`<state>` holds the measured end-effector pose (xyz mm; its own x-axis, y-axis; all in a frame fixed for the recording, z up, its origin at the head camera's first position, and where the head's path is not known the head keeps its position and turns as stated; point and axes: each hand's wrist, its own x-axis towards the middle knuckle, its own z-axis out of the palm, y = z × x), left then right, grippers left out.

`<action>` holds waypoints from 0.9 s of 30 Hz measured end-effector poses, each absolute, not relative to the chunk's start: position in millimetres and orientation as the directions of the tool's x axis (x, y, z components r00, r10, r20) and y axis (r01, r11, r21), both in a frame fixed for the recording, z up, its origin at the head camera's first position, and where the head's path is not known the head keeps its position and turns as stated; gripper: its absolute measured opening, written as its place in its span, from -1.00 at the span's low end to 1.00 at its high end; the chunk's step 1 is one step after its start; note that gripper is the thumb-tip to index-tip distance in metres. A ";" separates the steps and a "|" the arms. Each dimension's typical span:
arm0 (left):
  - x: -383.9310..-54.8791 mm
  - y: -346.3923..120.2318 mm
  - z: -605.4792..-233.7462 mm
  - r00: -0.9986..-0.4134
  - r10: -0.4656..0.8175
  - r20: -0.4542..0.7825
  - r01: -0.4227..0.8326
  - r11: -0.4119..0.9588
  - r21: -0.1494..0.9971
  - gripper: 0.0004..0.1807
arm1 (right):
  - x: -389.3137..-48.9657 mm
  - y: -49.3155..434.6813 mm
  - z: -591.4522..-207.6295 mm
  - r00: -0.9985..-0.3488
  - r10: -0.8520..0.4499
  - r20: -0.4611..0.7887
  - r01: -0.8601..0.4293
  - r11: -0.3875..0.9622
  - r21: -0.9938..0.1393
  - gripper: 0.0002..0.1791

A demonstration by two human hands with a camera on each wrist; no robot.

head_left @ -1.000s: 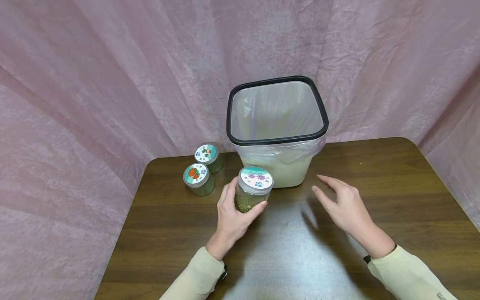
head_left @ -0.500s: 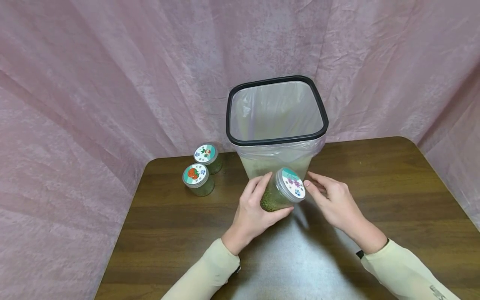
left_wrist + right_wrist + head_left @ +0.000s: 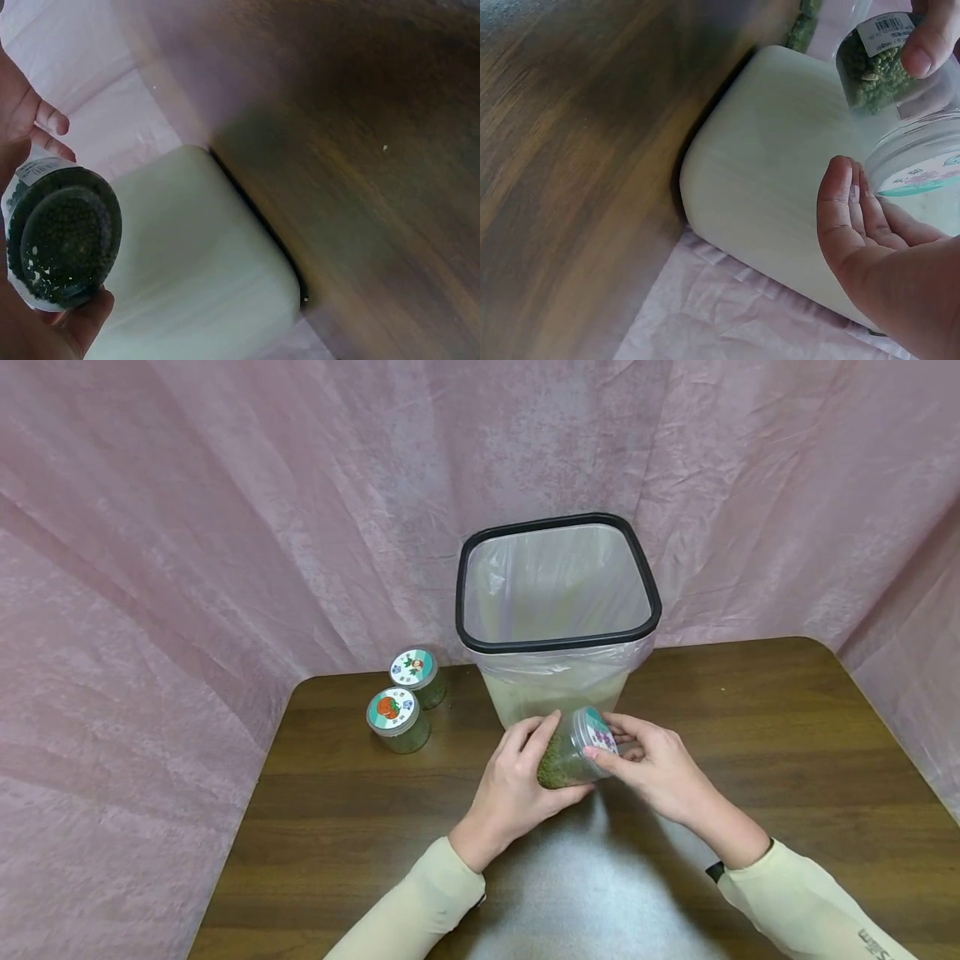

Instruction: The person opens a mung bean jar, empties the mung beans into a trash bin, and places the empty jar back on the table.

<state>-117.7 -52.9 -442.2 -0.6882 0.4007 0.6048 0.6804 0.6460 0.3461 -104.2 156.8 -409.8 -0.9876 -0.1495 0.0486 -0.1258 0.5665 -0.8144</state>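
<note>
My left hand grips a clear plastic jar part filled with small green grains, tilted with its lid to the right. The screw lid bears a white and teal label with purple flowers. Thumb and fingers of my right hand close on the lid's rim from the right. In the left wrist view the jar's round base faces the camera, grains showing through. A barcode sticker is on the jar's side in the right wrist view, near a thumb.
Behind the hands stands a pale bin with a black rim and a clear liner. Two similar lidded jars, one with a tomato label and one behind it, stand left on the wooden table. A pink curtain hangs behind.
My left hand has carried the jar to the right and tipped its lid rightward. The right hand has come in from the right and taken hold of the lid.
</note>
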 end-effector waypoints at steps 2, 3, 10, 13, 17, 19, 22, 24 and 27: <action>-117.3 -52.6 -441.5 -0.687 0.408 0.601 0.680 0.652 0.334 0.00 | -103.6 155.7 -408.7 -0.989 -0.141 0.032 -0.107 0.567 -0.817 -0.26; -117.0 -52.3 -441.2 -0.688 0.410 0.599 0.680 0.654 0.332 0.00 | -103.3 155.3 -408.5 -0.991 -0.132 0.030 -0.100 0.567 -0.817 -0.26; -115.7 -47.2 -439.0 -0.695 0.419 0.584 0.679 0.650 0.341 0.03 | -101.9 155.3 -411.2 -0.996 -0.074 0.054 -0.086 0.558 -0.826 -0.30; -115.2 -45.3 -438.6 -0.694 0.407 0.593 0.674 0.657 0.337 0.06 | -101.5 155.1 -412.0 -0.997 -0.060 0.057 -0.081 0.544 -0.835 -0.28; -115.7 -44.0 -437.6 -0.690 0.395 0.606 0.671 0.663 0.331 0.09 | -101.0 154.6 -411.5 -0.997 -0.041 0.065 -0.077 0.522 -0.849 -0.28; -116.0 -43.8 -437.4 -0.689 0.400 0.605 0.673 0.663 0.328 0.07 | -100.5 154.6 -410.8 -0.997 -0.038 0.067 -0.077 0.519 -0.851 -0.28; -116.5 -44.5 -437.6 -0.690 0.413 0.594 0.678 0.655 0.333 0.02 | -99.6 154.7 -410.4 -0.997 -0.046 0.058 -0.073 0.516 -0.854 -0.26; -116.7 -45.7 -437.7 -0.698 0.413 0.585 0.677 0.647 0.352 -0.03 | -99.1 154.6 -411.0 -0.997 -0.059 0.049 -0.072 0.506 -0.859 -0.25; -117.9 -46.3 -437.0 -0.704 0.416 0.576 0.680 0.630 0.376 -0.07 | -99.0 155.8 -412.6 -0.996 -0.079 0.040 -0.073 0.487 -0.870 -0.23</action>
<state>-117.9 -46.3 -437.0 -0.7038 0.4162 0.5757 0.6798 0.6297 0.3760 -99.0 155.8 -412.6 -0.9961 -0.0792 0.0398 -0.0735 0.4869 -0.8704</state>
